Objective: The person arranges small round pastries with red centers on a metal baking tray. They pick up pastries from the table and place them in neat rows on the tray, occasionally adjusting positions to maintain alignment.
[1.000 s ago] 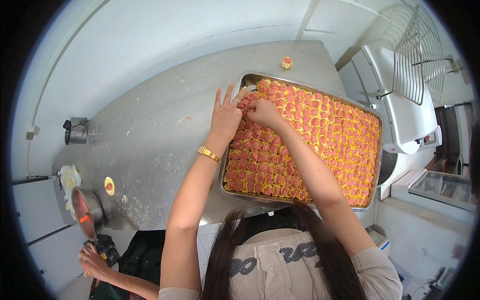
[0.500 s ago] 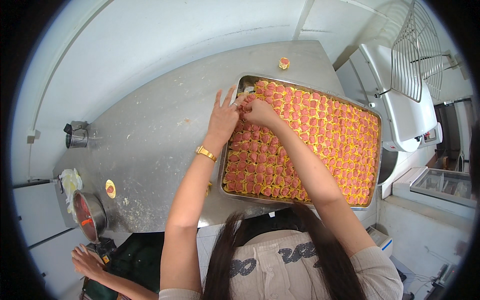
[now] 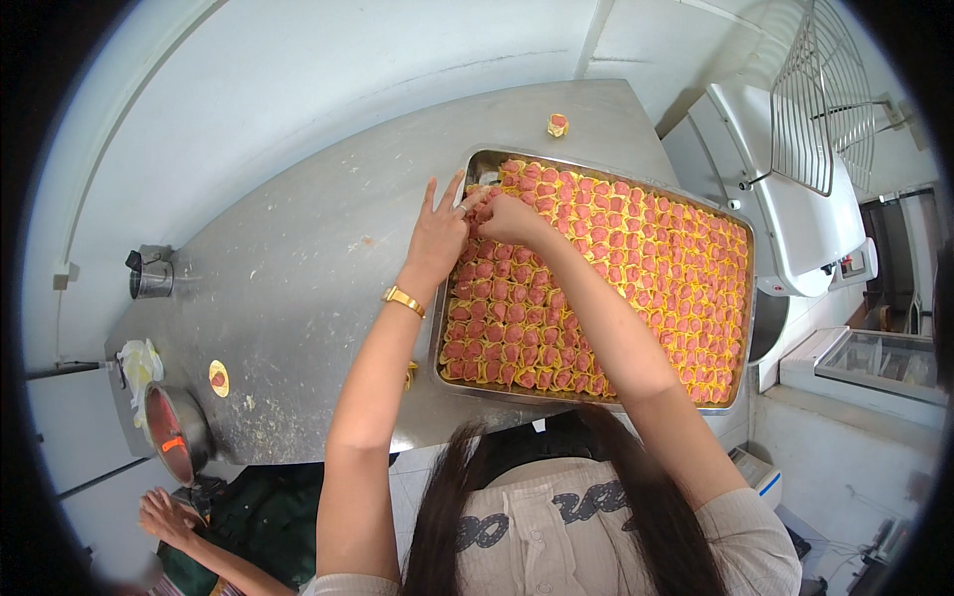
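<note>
A metal tray (image 3: pixel 736 390) holds many rows of open-topped dumplings (image 3: pixel 596 288) with pink filling and yellow wrappers. Both hands meet over its upper left corner. My left hand (image 3: pixel 438 236), with a ring and a gold watch, reaches along the tray's left rim. Two of its fingers stretch up and apart, while others reach toward the dumplings. Right beside it, my right hand (image 3: pixel 511 219) is closed with its fingertips down among the dumplings in that corner. Whatever is between the right fingertips is hidden behind the hand.
A single dumpling (image 3: pixel 557 125) stands on the steel table (image 3: pixel 298 298) beyond the tray. A flat wrapper with filling (image 3: pixel 219 378) lies at the left, near a metal bowl (image 3: pixel 201 417) with an orange-handled tool. Another person's hand (image 3: pixel 167 517) shows at lower left. A white machine (image 3: pixel 790 204) stands right.
My hands stay at the same tray corner with only small finger shifts. The whole view has moved slightly. At lower left, the other person's hand has shifted a little.
</note>
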`<state>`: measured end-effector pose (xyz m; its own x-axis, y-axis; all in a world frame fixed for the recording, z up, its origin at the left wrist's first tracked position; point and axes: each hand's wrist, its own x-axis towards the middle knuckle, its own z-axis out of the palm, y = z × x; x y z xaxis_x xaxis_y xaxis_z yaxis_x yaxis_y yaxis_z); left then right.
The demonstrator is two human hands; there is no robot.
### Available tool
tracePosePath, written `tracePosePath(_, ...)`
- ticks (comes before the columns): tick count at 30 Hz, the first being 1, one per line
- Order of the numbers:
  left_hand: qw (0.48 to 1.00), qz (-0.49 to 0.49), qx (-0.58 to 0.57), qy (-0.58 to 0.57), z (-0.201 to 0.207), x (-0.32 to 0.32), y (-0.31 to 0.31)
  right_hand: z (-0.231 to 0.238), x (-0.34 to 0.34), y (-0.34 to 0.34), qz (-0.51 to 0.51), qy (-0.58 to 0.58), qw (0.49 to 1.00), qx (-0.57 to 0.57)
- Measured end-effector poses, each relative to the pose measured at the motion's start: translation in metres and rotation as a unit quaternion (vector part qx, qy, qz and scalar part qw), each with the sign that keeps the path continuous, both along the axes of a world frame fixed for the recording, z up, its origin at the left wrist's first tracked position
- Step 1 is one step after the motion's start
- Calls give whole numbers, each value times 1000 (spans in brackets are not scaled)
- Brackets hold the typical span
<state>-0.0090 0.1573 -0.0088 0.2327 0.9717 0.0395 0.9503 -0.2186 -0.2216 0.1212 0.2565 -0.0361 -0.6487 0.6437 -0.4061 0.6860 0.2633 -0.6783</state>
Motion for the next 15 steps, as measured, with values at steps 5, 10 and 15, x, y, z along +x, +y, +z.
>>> tracePosePath(5,1000,-1,-16,-25,0,-2,-4,0,-1,-3,17,7,1000,-6)
tracePosePath(10,994,31,-22,-107,3,-7,-15,20,8,10,24,35,999,-33)
tracePosePath(15,949,112,5,-295,11,-18,-37,32,-7,62,25,47,997,62)
